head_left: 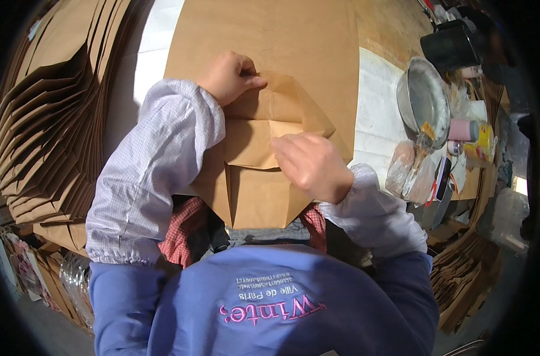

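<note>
A large brown paper bag [305, 41] lies flat before me, its near end folded into creased flaps. My left hand [231, 77] pinches the upper edge of a raised paper flap [282, 95] between thumb and fingers. Lower and to the right, my right hand [314, 166] rests on the folded part, its fingers bent together at the centre crease. Whether paper is caught between those right fingers is hidden. The bag's nearest flap [261, 199] hangs toward my body at the table's edge.
A fanned stack of brown paper bags [44, 136] stands at the left. To the right are a metal basin [409, 98], a clear plastic bag [403, 172], a pink cup [461, 130] and a black container [451, 44]. More folded paper [469, 273] lies low at the right.
</note>
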A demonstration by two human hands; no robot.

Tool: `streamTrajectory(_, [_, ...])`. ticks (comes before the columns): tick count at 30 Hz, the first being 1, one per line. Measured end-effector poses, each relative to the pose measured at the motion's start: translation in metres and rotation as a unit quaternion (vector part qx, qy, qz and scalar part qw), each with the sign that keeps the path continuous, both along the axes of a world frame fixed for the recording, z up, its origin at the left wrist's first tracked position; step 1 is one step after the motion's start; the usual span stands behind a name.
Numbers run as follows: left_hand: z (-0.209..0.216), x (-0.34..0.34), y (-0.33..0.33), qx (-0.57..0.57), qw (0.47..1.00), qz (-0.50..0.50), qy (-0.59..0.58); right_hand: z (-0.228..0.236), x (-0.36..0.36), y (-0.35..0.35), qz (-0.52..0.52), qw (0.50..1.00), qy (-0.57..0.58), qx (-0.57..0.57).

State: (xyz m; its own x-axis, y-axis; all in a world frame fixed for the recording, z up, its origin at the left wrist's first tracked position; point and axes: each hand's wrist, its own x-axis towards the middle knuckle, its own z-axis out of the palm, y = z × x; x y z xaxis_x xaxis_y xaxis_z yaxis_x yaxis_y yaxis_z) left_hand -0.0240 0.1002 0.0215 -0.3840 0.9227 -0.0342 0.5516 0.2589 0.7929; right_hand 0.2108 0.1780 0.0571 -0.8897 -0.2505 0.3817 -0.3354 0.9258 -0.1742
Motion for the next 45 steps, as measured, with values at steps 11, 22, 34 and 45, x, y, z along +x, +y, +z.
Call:
streamTrajectory(11, [-0.004, 0.017, -0.019, 0.031, 0.947, 0.111, 0.299, 0.010, 0.009, -0.021, -0.064, 0.970, -0.208, 0.103])
streamTrajectory(22, [0.062, 0.118, -0.031, -0.497, 0.779, -0.288, 0.251, 0.031, -0.043, -0.013, -0.160, 0.860, -0.462, 0.148])
streamTrajectory(34, [0.028, 0.037, -0.114, -0.134, 0.961, -0.014, 0.242, 0.006, 0.028, 0.038, -0.245, 0.932, -0.261, 0.063])
streamTrajectory(45, [0.041, 0.000, -0.090, -0.148, 0.962, -0.210, 0.094, 0.036, -0.004, 0.053, -0.147, 0.915, -0.342, -0.156])
